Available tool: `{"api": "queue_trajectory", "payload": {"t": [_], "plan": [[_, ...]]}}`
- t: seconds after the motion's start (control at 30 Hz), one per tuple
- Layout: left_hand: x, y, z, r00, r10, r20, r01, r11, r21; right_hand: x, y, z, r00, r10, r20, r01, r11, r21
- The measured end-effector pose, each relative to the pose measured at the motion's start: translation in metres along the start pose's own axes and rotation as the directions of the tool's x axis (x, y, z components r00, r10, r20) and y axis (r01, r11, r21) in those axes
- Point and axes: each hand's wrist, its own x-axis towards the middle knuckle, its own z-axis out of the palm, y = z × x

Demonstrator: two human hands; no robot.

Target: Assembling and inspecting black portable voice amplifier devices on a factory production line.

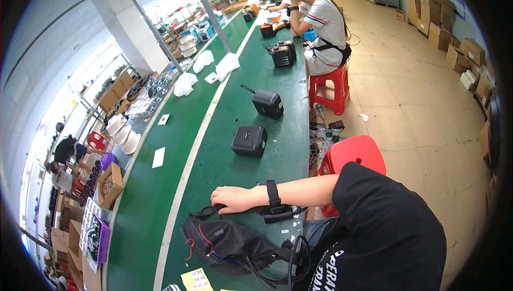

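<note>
My right hand [233,199] rests palm down on the green workbench, its fingers curled over a small dark thing that they mostly hide. A black strap with a small device [274,200] circles the wrist. Just below the hand lies a black mesh waist bag [230,242] with a red and a blue cord, and black cables run from it toward my body. Farther up the bench stand two black boxy devices, the nearer one [249,141] and the farther one [267,103], each with a short stalk. My left hand is out of the picture.
Beside me is a red stool [357,155]; loose cables [320,144] hang near it. A person [326,29] sits farther along the bench. White plastic bags [227,65], a white card [158,157] and a yellow label sheet [196,280] lie on the green top [144,200]. Cartons [441,37] line the right wall.
</note>
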Motion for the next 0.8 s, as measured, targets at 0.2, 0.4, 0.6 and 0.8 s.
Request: {"api": "queue_trajectory", "payload": {"t": [0.2,0.4,0.6,0.8], "plan": [[0.020,0.027,0.013,0.997,0.072,-0.016,-0.073,0.995,-0.072,0.001,-0.003,-0.003,1.000,0.007,0.006,-0.007,1.000,-0.004],[0.037,0.054,0.028,0.990,0.137,-0.038,-0.142,0.979,-0.145,0.003,-0.002,-0.002,1.000,0.005,0.006,-0.005,1.000,-0.006],[0.051,0.080,0.049,0.980,0.188,-0.064,-0.198,0.953,-0.230,0.001,-0.001,0.000,1.000,0.009,0.004,-0.009,1.000,-0.002],[0.069,0.114,0.069,0.965,0.248,-0.091,-0.264,0.917,-0.300,-0.001,-0.005,-0.004,1.000,0.007,0.018,-0.006,1.000,-0.018]]}}
